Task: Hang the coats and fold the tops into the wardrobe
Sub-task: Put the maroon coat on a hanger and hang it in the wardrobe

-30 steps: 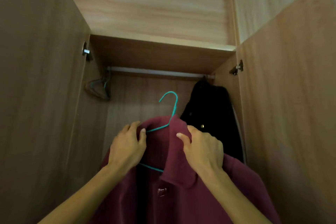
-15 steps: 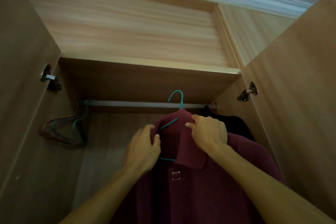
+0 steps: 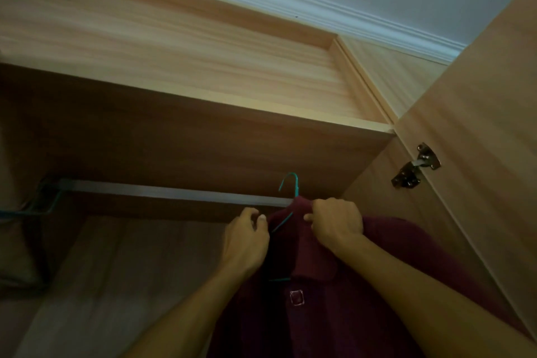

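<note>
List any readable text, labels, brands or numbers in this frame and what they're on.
None readable.
Coat: no label or print in view; the clear square button bears no visible mark.
Hanger: plain teal wire, no marking.
Hinge: bare metal; any stamp is too small to tell.
Wardrobe panels, shelf and rail: plain, no stickers or signs.

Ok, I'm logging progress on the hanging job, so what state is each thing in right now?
maroon coat: on the teal hanger, held up at the collar, not yet hanging freely.
teal hanger: hook raised at the rail, whether it has caught is unclear.
rail: mostly bare.
left hand: gripping the coat's collar.
right hand: gripping the collar.
wardrobe door: open.
spare hangers: hanging at the rail's left end.
</note>
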Demonstrator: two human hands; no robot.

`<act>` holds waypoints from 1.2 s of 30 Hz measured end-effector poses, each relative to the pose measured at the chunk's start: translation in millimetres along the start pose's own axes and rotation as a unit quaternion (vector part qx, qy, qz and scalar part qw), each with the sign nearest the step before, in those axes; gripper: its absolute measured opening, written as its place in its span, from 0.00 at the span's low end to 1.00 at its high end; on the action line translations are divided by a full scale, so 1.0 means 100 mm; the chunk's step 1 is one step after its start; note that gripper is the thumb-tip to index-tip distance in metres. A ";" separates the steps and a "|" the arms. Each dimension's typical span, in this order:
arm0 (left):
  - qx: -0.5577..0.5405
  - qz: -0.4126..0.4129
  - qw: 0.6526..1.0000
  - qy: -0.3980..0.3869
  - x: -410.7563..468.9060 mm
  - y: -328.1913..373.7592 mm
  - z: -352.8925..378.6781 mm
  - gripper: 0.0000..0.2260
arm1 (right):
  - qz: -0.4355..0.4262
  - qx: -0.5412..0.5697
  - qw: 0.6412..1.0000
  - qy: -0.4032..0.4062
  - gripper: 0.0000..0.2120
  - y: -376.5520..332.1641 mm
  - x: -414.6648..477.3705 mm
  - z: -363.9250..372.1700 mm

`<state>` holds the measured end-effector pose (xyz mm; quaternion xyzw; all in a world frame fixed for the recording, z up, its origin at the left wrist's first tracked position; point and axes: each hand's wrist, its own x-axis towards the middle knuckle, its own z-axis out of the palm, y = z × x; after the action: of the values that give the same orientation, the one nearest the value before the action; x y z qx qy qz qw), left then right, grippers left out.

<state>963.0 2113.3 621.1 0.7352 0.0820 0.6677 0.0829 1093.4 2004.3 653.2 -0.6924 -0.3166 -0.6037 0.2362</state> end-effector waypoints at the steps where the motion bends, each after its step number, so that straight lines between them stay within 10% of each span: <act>1: -0.005 0.004 1.000 -0.004 0.06 -0.07 0.10 0.16 | -0.001 -0.010 1.000 -0.004 0.15 0.00 0.05 0.10; 15: 0.094 0.151 0.983 -0.047 0.64 -0.95 0.90 0.13 | -0.004 -0.101 0.995 0.025 0.11 0.00 0.69 1.07; 36: 0.113 0.096 0.989 -0.021 0.21 -1.22 0.75 0.13 | -0.023 -0.133 0.991 -0.006 0.13 -0.27 0.26 1.01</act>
<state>1038.4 2236.0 605.9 0.7583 0.0840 0.6433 -0.0632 1144.8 2098.5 661.5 -0.7139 -0.2511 -0.6414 0.1263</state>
